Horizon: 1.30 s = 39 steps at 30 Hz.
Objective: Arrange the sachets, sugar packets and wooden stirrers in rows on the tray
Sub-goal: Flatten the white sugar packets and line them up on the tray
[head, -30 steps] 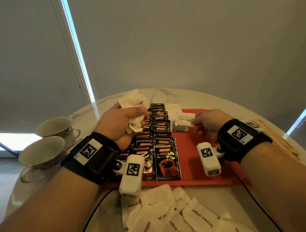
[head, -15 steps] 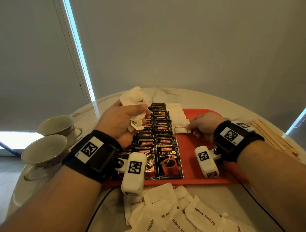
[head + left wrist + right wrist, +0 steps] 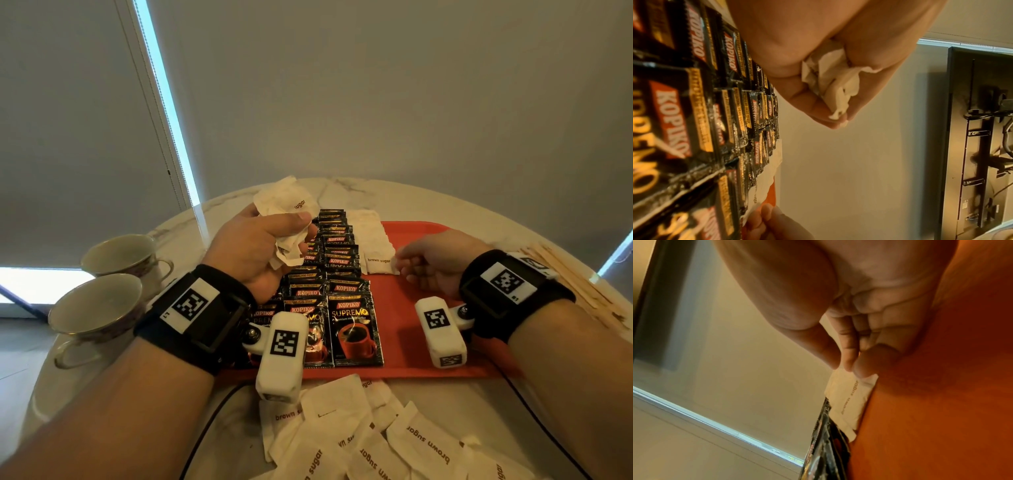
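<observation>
A red tray (image 3: 407, 356) holds rows of black Kopiko sachets (image 3: 352, 329) on its left half and a row of white brown-sugar packets (image 3: 371, 240) beside them. My left hand (image 3: 270, 246) hovers above the sachets and grips a crumpled bunch of sugar packets (image 3: 284, 212), also seen in the left wrist view as crumpled packets (image 3: 834, 84). My right hand (image 3: 431, 260) rests on the tray and pinches the nearest packet of the row (image 3: 378, 265) at its right edge; the right wrist view shows that packet (image 3: 851, 399) lying flat under the fingertips (image 3: 863, 366).
Loose sugar packets (image 3: 363, 442) lie on the marble table in front of the tray. Wooden stirrers (image 3: 575, 277) lie right of the tray. Two teacups (image 3: 99, 308) stand at the left table edge. Cables run along the near edge.
My right hand has drawn back toward me along the sugar row and laid its packet down at the row's near end. The left hand has stayed put with its bunch.
</observation>
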Motion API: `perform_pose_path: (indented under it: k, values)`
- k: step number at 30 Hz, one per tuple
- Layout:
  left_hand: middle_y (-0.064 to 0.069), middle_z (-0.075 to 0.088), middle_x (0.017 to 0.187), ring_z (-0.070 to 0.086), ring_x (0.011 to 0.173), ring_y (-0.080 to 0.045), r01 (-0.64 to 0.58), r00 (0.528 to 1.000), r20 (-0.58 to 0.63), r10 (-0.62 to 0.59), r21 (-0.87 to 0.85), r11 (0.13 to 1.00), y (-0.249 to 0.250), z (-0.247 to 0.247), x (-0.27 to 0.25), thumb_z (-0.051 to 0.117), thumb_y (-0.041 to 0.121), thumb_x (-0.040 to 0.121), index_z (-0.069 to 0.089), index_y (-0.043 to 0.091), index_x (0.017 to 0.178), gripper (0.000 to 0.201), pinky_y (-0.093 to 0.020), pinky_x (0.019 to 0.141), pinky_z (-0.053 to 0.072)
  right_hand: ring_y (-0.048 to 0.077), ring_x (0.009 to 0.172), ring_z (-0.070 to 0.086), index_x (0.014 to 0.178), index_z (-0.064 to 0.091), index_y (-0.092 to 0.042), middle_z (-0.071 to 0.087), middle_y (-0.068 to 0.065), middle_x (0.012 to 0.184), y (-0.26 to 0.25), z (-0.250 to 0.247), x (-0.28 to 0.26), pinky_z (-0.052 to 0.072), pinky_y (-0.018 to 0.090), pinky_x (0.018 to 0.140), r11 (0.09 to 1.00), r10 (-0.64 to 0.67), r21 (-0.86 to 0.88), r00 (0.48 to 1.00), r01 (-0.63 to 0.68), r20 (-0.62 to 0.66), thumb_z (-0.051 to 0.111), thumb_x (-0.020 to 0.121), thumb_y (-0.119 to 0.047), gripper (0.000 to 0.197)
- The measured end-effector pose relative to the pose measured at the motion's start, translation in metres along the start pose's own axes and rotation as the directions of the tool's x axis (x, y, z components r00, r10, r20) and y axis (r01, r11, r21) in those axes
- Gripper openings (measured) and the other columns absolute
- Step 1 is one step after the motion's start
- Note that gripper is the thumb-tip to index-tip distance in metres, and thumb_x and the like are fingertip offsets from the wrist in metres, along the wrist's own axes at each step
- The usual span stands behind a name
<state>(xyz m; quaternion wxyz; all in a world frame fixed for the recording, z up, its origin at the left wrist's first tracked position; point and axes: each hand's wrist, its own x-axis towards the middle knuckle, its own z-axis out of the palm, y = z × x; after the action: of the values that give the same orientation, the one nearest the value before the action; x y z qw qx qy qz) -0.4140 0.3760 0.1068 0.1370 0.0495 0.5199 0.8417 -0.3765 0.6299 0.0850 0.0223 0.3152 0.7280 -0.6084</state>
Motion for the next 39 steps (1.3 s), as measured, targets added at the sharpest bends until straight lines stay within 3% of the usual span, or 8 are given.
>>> perform_pose_path:
  k: [5,12,17,24,28,33,36,39]
  values:
    - [-0.010,0.076,0.093,0.075,0.072,-0.018,0.004,1.000,-0.014,-0.004,-0.003,1.000,-0.001,0.001,-0.001,0.073,-0.005,0.087,0.064,0.008,0.129,0.044,-0.025,0.049,0.054,0.014,0.061,0.061,0.106,0.068,-0.001,0.067,0.008,0.074,0.000,0.001,-0.003,0.054,0.025,0.051,0.997,-0.015,0.075,1.000,0.015,-0.006,0.063,0.098,-0.011,0.014]
    - [-0.012,0.075,0.088,0.073,0.070,-0.018,0.016,1.000,-0.024,-0.016,0.007,1.000,-0.002,0.001,-0.001,0.072,-0.005,0.088,0.063,0.007,0.126,0.040,-0.025,0.048,0.053,0.017,0.068,0.060,0.095,0.066,-0.004,0.067,0.010,0.083,0.000,0.001,-0.010,0.055,0.031,0.067,0.996,0.001,0.086,0.999,-0.005,0.050,0.062,0.100,-0.019,0.016]
    - [-0.010,0.076,0.083,0.073,0.069,-0.017,0.029,0.999,-0.027,-0.028,0.028,0.999,-0.004,0.003,-0.004,0.070,-0.004,0.090,0.065,0.008,0.119,0.032,-0.024,0.048,0.053,0.018,0.068,0.059,0.094,0.067,-0.004,0.064,0.009,0.078,-0.006,0.000,-0.018,0.053,0.030,0.065,0.990,-0.027,0.138,0.995,0.014,0.092,0.061,0.100,-0.021,0.020]
    - [-0.015,0.074,0.081,0.070,0.068,-0.018,0.144,0.990,0.010,-0.144,0.032,0.989,-0.004,0.008,-0.010,0.060,0.004,0.098,0.063,0.002,0.119,0.022,-0.022,0.047,0.052,0.018,0.069,0.064,0.107,0.068,-0.002,0.073,0.013,0.096,-0.003,0.010,-0.024,0.056,0.029,0.061,0.994,0.008,0.103,0.982,-0.027,0.187,0.059,0.101,-0.026,0.026]
    - [-0.019,0.075,0.088,0.072,0.067,-0.021,0.150,0.982,0.098,-0.159,0.097,0.984,-0.007,0.012,-0.016,0.057,-0.001,0.099,0.060,-0.001,0.124,0.025,-0.023,0.045,0.052,0.013,0.062,0.061,0.104,0.069,-0.007,0.070,0.006,0.089,-0.007,0.015,-0.036,0.053,0.023,0.053,0.941,-0.196,0.316,0.956,0.120,0.220,0.061,0.098,-0.032,0.027]
    - [-0.014,0.075,0.101,0.070,0.074,-0.021,0.108,0.953,0.241,-0.182,0.289,0.951,-0.011,0.014,-0.021,0.063,-0.002,0.094,0.062,0.008,0.133,0.040,-0.023,0.044,0.050,0.014,0.068,0.060,0.105,0.069,-0.014,0.066,0.007,0.092,-0.004,0.028,-0.061,0.048,0.026,0.058,0.919,-0.384,0.275,0.801,0.283,0.460,0.084,0.070,-0.042,0.047]
    - [-0.017,0.075,0.102,0.070,0.073,-0.022,0.107,0.940,0.272,-0.205,0.336,0.936,-0.012,0.012,-0.020,0.068,-0.001,0.089,0.061,0.007,0.135,0.047,-0.023,0.044,0.051,0.013,0.064,0.058,0.091,0.066,-0.015,0.068,0.006,0.083,-0.002,0.027,-0.064,0.047,0.026,0.056,0.923,-0.372,0.275,0.806,0.270,0.459,0.082,0.070,-0.026,0.029]
    - [-0.022,0.075,0.108,0.071,0.073,-0.026,0.108,0.958,0.228,-0.176,0.281,0.953,-0.010,0.012,-0.018,0.067,-0.005,0.091,0.061,0.008,0.132,0.044,-0.025,0.043,0.051,0.012,0.056,0.057,0.081,0.063,-0.014,0.066,0.000,0.066,-0.003,0.026,-0.064,0.048,0.025,0.053,0.897,-0.395,0.348,0.851,0.274,0.347,0.075,0.082,-0.016,0.012]
